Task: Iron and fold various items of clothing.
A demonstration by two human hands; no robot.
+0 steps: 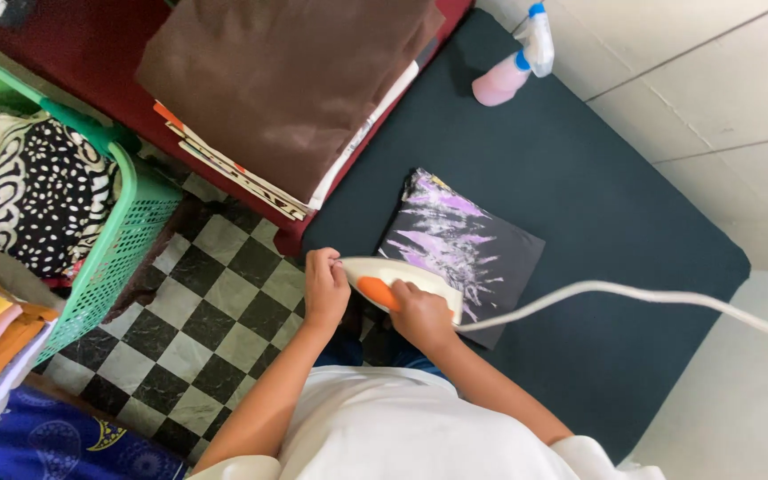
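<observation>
This is a home, in a corner used for ironing on the floor. A dark mat (580, 196) is spread over pale tiles, with an iron (402, 283) and a spray bottle (516, 67) on it. Beside it are a checkered floor (215, 311), a green basket (117, 249) full of clothes, and piles of folded cloth (286, 80).

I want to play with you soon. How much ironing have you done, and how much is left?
Looks done: a folded stack of clothes lies beside the dark mat. In hand: the right hand grips the iron by its orange handle over the folded black and purple cloth, with the left hand at the iron's tip. Probably left: crumpled clothes fill the green basket.
</observation>
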